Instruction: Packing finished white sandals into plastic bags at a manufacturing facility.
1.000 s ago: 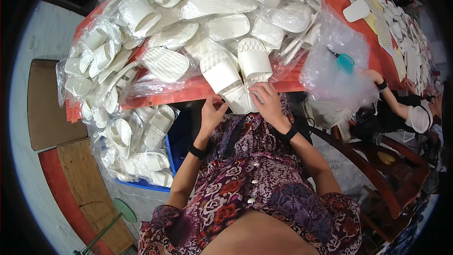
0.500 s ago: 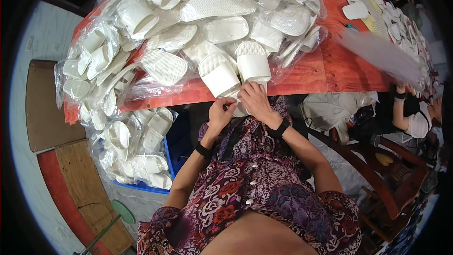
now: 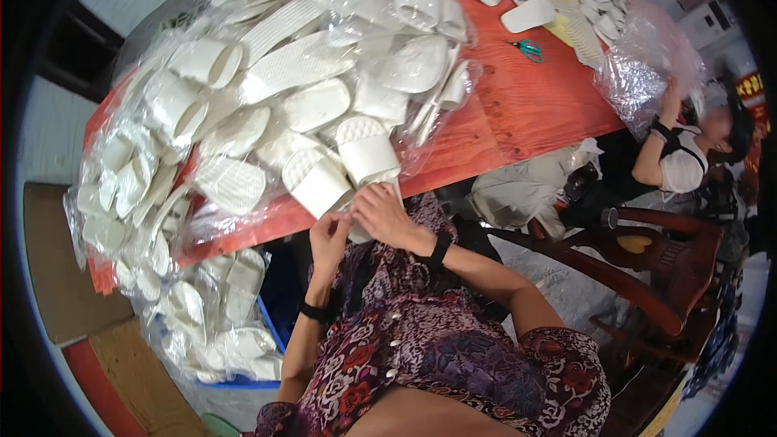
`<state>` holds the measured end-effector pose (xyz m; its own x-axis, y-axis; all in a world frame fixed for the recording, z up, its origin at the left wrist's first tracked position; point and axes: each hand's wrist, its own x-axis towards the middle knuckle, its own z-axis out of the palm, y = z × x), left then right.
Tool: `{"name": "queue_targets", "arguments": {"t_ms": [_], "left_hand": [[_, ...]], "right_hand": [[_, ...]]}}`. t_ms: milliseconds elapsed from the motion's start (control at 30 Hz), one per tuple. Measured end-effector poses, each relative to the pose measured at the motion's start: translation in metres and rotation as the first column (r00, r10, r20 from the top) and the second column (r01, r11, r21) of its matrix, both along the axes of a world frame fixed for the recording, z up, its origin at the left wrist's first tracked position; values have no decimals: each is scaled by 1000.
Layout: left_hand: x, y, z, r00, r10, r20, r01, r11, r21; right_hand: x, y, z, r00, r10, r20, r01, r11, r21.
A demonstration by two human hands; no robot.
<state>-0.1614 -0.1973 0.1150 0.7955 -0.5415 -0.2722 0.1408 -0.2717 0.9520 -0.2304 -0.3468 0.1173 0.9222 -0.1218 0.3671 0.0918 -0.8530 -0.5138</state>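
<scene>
A pair of white slide slippers lies toes-away at the table's near edge: the left slipper (image 3: 316,184) and the right slipper (image 3: 367,150), both with quilted footbeds and broad plain straps. My right hand (image 3: 385,216) is curled over the heel end of the right slipper. Beside the left slipper's heel, my left hand (image 3: 329,240) has thumb and fingertips pinched together; what is between them is too small to make out. Just beyond, a big heap of white slippers in clear plastic bags (image 3: 295,65) covers the table's left part.
The red table (image 3: 518,105) carries teal-handled scissors (image 3: 529,50) and loose white slippers (image 3: 528,14) farther right. At lower left, bagged slippers (image 3: 235,348) fill a blue crate (image 3: 271,324). A wooden chair (image 3: 599,275) stands at right. Another person (image 3: 680,162) there handles clear plastic bags (image 3: 647,61).
The view has turned, so the table and slippers appear shifted left and tilted. My hands keep nearly the same place at the slipper heels. The other person's plastic bags have moved.
</scene>
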Motion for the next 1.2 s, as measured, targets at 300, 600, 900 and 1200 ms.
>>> {"name": "queue_targets", "arguments": {"t_ms": [300, 600, 900, 1200], "left_hand": [[3, 20, -16, 989, -10, 146, 4, 999, 43], [33, 14, 30, 762, 54, 646, -197, 968, 152], [39, -23, 25, 682, -206, 701, -66, 938, 341], [44, -26, 14, 724, -248, 644, -81, 897, 436]], "right_hand": [[5, 10, -2, 996, 89, 4, -89, 996, 17], [-22, -36, 13, 915, -391, 102, 347, 890, 296], [-32, -341, -24, 611, -761, 219, 779, 627, 6], [-33, -484, -65, 395, -864, -311, 841, 477, -257]]}}
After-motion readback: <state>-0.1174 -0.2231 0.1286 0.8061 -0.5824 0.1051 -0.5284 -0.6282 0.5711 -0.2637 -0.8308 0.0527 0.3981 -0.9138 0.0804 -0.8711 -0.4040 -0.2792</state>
